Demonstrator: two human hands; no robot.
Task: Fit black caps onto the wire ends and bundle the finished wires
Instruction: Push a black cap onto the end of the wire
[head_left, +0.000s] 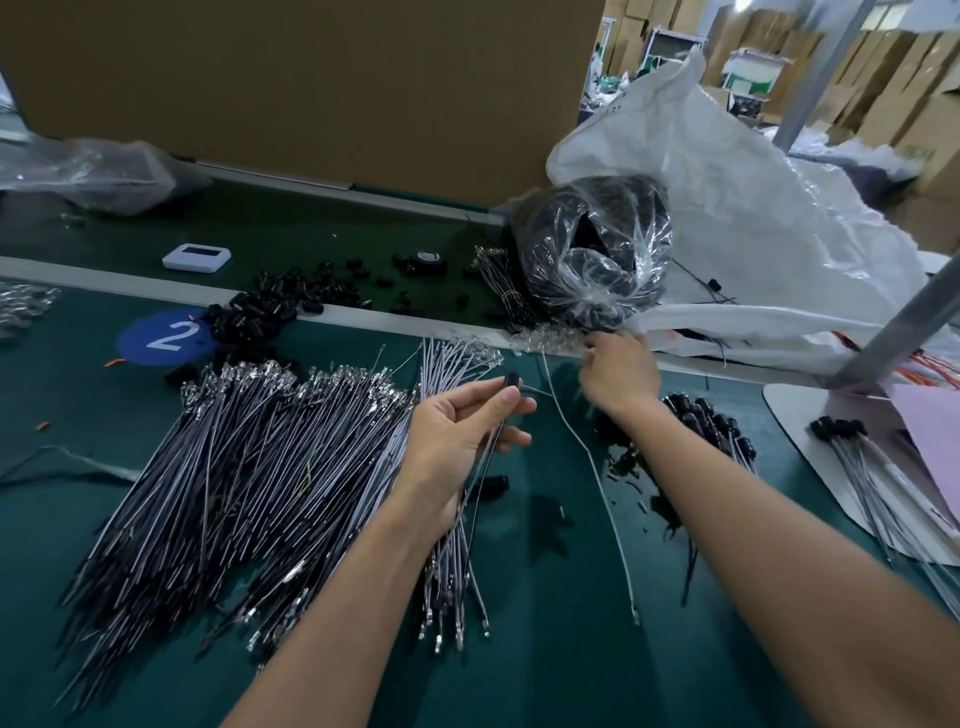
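Note:
My left hand (462, 441) pinches a black cap (511, 383) between thumb and fingertips, with a dark wire running down across its palm. My right hand (618, 376) is farther back, its fingers curled on the top end of a single grey wire (592, 457) that trails down toward me. A big fan of uncapped grey wires (234, 467) with metal terminals lies at the left. Loose black caps (291, 301) are heaped behind it. Capped wires (711, 426) lie to the right of my right forearm.
A clear bag of black parts (592, 249) sits at the back with white plastic sheeting (753, 208) beside it. A white device (196, 257), a tape roll (430, 260), a blue "2" marker (166, 338) and a white board (810, 441) with more capped wires share the green table.

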